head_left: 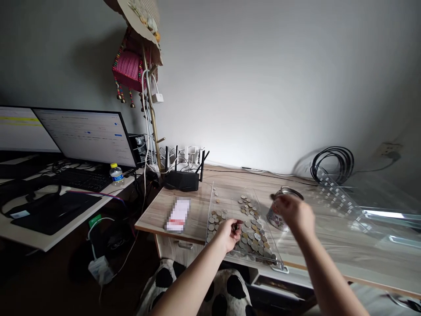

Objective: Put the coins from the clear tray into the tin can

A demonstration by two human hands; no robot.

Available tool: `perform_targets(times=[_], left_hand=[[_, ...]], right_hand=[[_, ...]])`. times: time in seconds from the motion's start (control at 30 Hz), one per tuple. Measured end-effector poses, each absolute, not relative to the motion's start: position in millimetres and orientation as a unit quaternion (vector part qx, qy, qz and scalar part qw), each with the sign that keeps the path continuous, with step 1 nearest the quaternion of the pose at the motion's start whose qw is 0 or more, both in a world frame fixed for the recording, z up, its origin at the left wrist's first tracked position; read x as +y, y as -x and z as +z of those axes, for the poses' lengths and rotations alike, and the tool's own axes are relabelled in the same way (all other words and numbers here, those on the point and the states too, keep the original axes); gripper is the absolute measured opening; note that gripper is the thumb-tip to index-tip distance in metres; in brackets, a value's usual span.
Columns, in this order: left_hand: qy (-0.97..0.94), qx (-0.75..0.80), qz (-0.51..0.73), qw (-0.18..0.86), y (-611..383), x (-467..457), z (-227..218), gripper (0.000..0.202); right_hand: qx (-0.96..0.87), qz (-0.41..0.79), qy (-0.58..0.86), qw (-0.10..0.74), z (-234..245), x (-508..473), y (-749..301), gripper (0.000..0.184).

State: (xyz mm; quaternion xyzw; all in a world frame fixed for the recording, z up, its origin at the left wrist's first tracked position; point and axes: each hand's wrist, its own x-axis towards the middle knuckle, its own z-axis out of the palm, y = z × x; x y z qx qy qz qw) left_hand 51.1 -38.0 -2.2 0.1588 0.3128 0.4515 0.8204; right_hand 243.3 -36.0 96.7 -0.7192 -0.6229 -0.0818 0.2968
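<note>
**Both hands busy around a tray full of coins**

So a big pale wall (pixel 263 87) is filling my view, and I'm sitting at a wood-grain desk (pixel 329 228) that's running along it. A monitor (pixel 87 138) is glowing off to the left. Right in front of me a clear tray (pixel 232 197) is lying on the desk, its near end sitting around the front edge. A black router (pixel 182 180) is standing past its far left corner, and a patterned tin (pixel 277 219) is standing just beside it on the right.

My right hand (pixel 294 213) is hovering at the tin's rim, fingers curling nearly closed; they're blurring, so I can't tell what they're gripping, if anything. My left hand (pixel 230 235) is hanging over the tray, fingers curling partway in. Something small and dark is showing between them, but I can't tell if I'm holding it. Loose coins (pixel 255 241) are lying in clusters across the tray, mostly toward me.
</note>
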Motion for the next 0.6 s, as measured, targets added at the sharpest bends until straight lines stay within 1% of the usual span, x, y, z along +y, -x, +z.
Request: perform_targets(times=[0.03, 0.07, 0.17, 0.23, 0.3, 0.33, 0.4, 0.43, 0.5, 0.53, 0.6], left_hand=[[-0.141, 0.319, 0.458, 0.818, -50.9, -36.8, -3.1, 0.013], [-0.130, 0.325, 0.463, 0.814, -50.9, -35.8, -3.9, 0.013], [-0.106, 0.340, 0.475, 0.805, -51.3, -34.3, -4.9, 0.014], [-0.088, 0.341, 0.489, 0.798, -51.8, -34.6, -4.9, 0.013], [-0.073, 0.332, 0.513, 0.788, -52.2, -35.6, -4.9, 0.012], [-0.071, 0.321, 0.526, 0.784, -52.3, -36.2, -4.9, 0.012], [-0.071, 0.298, 0.544, 0.781, -52.6, -37.0, -5.3, 0.011], [-0.073, 0.290, 0.550, 0.780, -52.7, -37.2, -5.5, 0.010], [-0.078, 0.285, 0.560, 0.774, -53.2, -37.0, -5.9, 0.010], [-0.081, 0.288, 0.566, 0.768, -53.5, -36.8, -5.8, 0.011], [-0.087, 0.297, 0.578, 0.755, -54.1, -36.4, -5.0, 0.013]], right_hand=[[-0.587, -0.116, 0.755, 0.268, 106.7, -29.1, -260.8, 0.035], [-0.568, -0.118, 0.782, 0.229, 115.6, -21.5, -276.9, 0.033], [-0.570, -0.066, 0.807, 0.138, 134.1, -0.6, -306.1, 0.023], [-0.567, -0.051, 0.814, 0.113, 138.5, 5.5, -304.9, 0.021], [-0.558, -0.087, 0.814, 0.134, 134.4, 1.4, -287.0, 0.024], [-0.567, -0.109, 0.800, 0.164, 128.3, -4.5, -272.9, 0.026], [-0.631, -0.124, 0.727, 0.240, 108.1, -21.7, -238.0, 0.028], [-0.688, -0.076, 0.676, 0.253, 94.9, -31.6, -219.5, 0.028], [-0.792, 0.019, 0.564, 0.233, 67.3, -49.9, -186.4, 0.027], [-0.818, 0.031, 0.527, 0.228, 55.1, -56.8, -173.7, 0.026], [-0.832, 0.027, 0.505, 0.229, 37.8, -64.5, -158.5, 0.026]])
